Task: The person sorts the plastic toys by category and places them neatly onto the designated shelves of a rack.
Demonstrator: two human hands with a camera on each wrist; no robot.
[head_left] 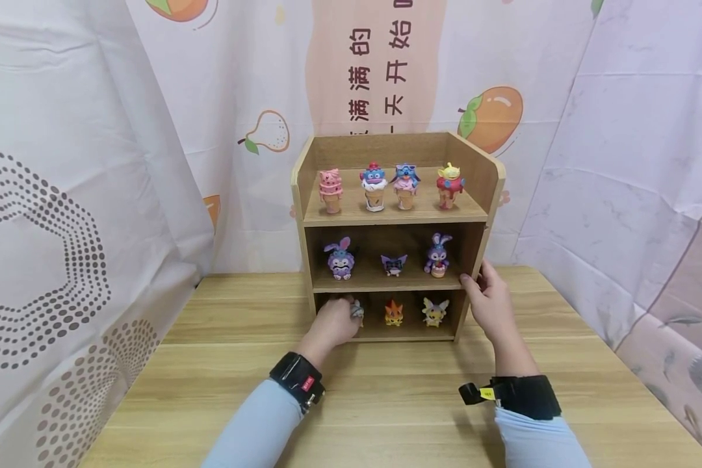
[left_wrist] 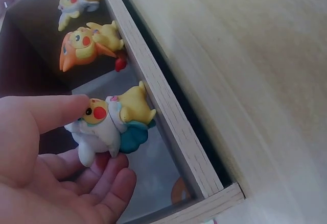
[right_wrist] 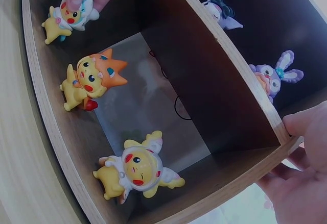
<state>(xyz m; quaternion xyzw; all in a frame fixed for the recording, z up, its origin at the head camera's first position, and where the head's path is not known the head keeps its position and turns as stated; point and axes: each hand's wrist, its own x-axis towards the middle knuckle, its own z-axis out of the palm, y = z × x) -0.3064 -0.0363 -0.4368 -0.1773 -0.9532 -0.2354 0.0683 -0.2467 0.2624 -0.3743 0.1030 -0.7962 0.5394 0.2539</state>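
Note:
My left hand (head_left: 335, 321) reaches into the left of the bottom compartment of a small wooden shelf (head_left: 394, 221). Between thumb and fingers it pinches a yellow Pikachu figurine (left_wrist: 134, 104) in a white and teal hood, whose feet are at the shelf's front lip. My right hand (head_left: 493, 304) grips the shelf's right side panel, thumb on the front edge and fingers round the outside. Along the same bottom level stand a Pikachu figurine with an orange spiky hood (right_wrist: 92, 76) and one with a pale eared hood (right_wrist: 138, 168).
The middle level holds two purple rabbit figurines (head_left: 340, 260) and a small dark-purple figurine (head_left: 393, 265). Several ice-cream-cone figurines (head_left: 405, 188) stand on the top level. The shelf stands on a wood-grain table (head_left: 374, 403), with a printed curtain (head_left: 257, 195) behind.

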